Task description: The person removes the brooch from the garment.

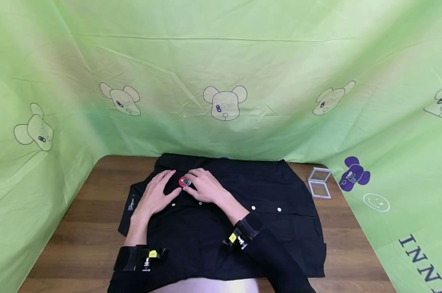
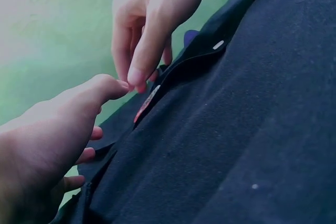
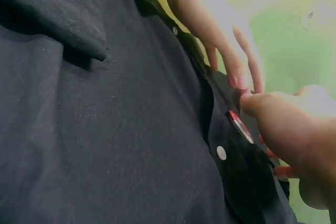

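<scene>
While the left hand lies flat on the black shirt, the right hand pinches a red badge, apparently fixing it on; pressing it home likely needs steady cloth.

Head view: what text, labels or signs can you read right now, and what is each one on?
"INN": dark capitals on the green cloth at lower right, cut off by the frame edge.
Red badge on the black shirt: print too small to read.
Yellow wrist strap tags: unreadable.
White shirt sleeve label: blurred.
</scene>
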`<move>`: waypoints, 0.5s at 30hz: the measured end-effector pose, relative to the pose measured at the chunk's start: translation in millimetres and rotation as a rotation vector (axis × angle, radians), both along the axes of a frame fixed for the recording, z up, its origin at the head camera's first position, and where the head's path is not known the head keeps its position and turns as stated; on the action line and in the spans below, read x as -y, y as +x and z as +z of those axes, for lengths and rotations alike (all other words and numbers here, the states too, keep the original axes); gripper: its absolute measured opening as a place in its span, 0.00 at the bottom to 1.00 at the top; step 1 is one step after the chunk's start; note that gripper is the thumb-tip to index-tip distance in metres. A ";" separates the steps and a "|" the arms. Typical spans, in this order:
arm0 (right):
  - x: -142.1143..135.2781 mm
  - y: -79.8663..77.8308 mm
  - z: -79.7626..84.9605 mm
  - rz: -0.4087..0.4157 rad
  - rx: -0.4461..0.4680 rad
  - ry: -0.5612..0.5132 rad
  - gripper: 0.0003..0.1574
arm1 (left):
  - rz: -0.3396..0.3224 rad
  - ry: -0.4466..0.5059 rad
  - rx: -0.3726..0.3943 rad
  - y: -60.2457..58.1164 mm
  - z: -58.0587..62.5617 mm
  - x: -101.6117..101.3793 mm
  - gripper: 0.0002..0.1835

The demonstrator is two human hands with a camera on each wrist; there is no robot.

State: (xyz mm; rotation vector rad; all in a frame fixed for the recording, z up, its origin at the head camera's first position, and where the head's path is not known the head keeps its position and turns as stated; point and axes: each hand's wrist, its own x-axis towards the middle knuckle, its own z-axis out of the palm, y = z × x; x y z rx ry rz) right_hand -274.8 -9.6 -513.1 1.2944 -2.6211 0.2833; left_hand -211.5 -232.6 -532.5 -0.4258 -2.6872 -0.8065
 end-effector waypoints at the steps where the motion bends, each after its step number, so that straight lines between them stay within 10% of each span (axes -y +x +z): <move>1: 1.5 -0.6 -0.2 -0.001 -0.004 0.003 0.29 | -0.002 -0.003 -0.003 -0.5 -1.0 -0.3 0.38; 15: 14.0 -5.5 -9.7 -0.062 -0.038 0.023 0.26 | -0.012 -0.016 0.002 -0.9 -2.4 -3.0 0.37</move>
